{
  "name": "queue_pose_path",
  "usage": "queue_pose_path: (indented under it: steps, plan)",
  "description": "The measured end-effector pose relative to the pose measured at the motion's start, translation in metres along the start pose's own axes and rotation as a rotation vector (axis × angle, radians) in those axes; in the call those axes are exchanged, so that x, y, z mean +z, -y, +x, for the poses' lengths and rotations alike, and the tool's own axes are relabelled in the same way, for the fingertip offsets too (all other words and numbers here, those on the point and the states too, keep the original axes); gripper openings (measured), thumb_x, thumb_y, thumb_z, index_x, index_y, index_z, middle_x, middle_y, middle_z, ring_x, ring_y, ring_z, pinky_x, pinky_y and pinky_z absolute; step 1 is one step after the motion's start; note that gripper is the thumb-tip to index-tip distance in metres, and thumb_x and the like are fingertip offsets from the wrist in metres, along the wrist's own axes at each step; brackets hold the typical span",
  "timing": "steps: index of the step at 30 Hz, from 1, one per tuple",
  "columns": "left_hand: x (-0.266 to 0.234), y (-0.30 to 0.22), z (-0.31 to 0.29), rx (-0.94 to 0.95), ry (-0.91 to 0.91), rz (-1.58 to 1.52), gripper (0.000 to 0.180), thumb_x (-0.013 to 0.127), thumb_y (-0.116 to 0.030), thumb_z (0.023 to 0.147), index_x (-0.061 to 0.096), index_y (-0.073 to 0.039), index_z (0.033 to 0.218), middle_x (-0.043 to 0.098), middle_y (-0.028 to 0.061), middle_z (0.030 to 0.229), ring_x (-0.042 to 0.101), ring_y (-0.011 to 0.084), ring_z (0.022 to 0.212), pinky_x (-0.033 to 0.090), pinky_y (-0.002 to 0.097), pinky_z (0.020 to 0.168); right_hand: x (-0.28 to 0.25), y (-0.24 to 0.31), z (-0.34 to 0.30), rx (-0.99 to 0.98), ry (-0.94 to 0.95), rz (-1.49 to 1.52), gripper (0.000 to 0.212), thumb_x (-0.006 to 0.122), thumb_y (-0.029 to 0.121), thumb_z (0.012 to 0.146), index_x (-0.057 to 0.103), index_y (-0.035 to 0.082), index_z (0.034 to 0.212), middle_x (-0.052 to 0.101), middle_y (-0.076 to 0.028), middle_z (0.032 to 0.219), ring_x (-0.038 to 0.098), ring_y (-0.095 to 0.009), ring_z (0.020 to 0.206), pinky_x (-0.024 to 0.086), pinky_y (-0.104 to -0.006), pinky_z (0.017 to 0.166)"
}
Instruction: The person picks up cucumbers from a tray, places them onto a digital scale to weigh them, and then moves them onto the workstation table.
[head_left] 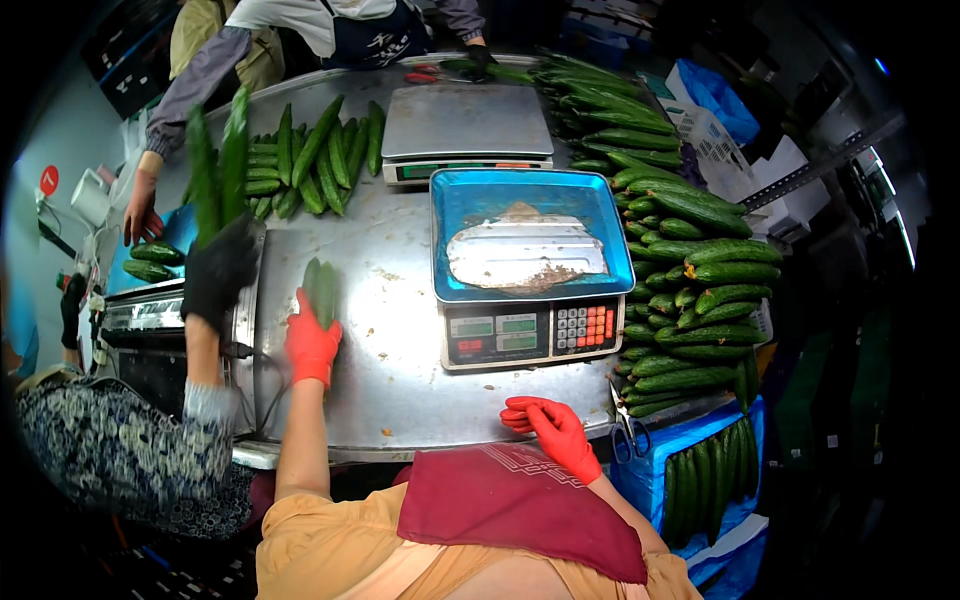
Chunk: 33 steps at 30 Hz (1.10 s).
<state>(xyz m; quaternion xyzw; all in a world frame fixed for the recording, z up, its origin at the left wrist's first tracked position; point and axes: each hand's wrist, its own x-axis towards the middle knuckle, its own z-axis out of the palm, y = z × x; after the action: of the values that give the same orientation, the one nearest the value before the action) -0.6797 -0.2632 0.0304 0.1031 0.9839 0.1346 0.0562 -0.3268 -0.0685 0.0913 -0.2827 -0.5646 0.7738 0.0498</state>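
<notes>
Touching cucumbers (320, 288), left hand (313, 343) outstretched; right hand (556, 431) half-curled.

We see pale wall (72, 135) at left, round red sign (49, 180) on it. Shiny metal table (390, 340) before us. Perforated metal beam (825, 163), bright light strip (885, 178) at our right, surroundings dark there.

we see smooth, softly gleaming metal on the worktable (400, 405), glossy blue around a silvery patch on the weighing tray (595, 275), rubbery red gloves (314, 345), crinkled plastic in the blue liner (656, 472), matt maroon cloth in the apron (500, 505) — and rough, bumpy skin on the cucumbers (720, 273).
</notes>
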Motion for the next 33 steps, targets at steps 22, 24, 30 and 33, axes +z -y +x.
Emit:
queue_pose_path:
  steps: [22,24,30,33]
  plan:
    - [0.033,0.011,0.035,0.06,-0.194,-0.167,0.094,0.071,-0.024,0.074,0.017,-0.007,0.149,0.05,0.0332,0.111,0.055,0.0447,0.099,0.047,0.0454,0.085,0.002,-0.005,0.0,0.089,-0.012,-0.004,0.034,0.042,0.019,0.101,0.057,-0.005,0.119,0.067,-0.015,0.106,0.065,-0.02,0.097,0.051,-0.0311,0.087]
    - [0.016,-0.012,0.023,0.025,-0.068,-0.142,0.09,0.069,-0.025,0.076,0.018,-0.006,0.148,0.05,0.0308,0.114,0.055,0.0425,0.1,0.047,0.0448,0.086,0.002,-0.009,0.004,0.102,-0.002,-0.001,0.034,0.042,0.019,0.101,0.057,-0.005,0.119,0.067,-0.016,0.106,0.065,-0.021,0.097,0.051,-0.0314,0.086]
    - [0.029,-0.049,-0.002,0.041,-0.059,-0.161,0.086,0.068,-0.025,0.078,0.02,-0.008,0.147,0.051,0.0274,0.114,0.057,0.0404,0.098,0.05,0.0436,0.084,0.003,-0.007,0.011,0.119,0.053,-0.025,0.033,0.043,0.019,0.101,0.058,-0.005,0.118,0.067,-0.016,0.105,0.065,-0.022,0.095,0.052,-0.0325,0.084]
    - [0.027,-0.049,-0.003,0.053,-0.036,-0.19,0.088,0.069,-0.027,0.077,0.02,-0.009,0.147,0.051,0.0277,0.114,0.058,0.041,0.095,0.051,0.0448,0.081,0.005,-0.008,0.013,0.121,0.062,-0.016,0.032,0.044,0.018,0.1,0.058,-0.005,0.117,0.067,-0.017,0.104,0.066,-0.023,0.092,0.053,-0.0329,0.082]
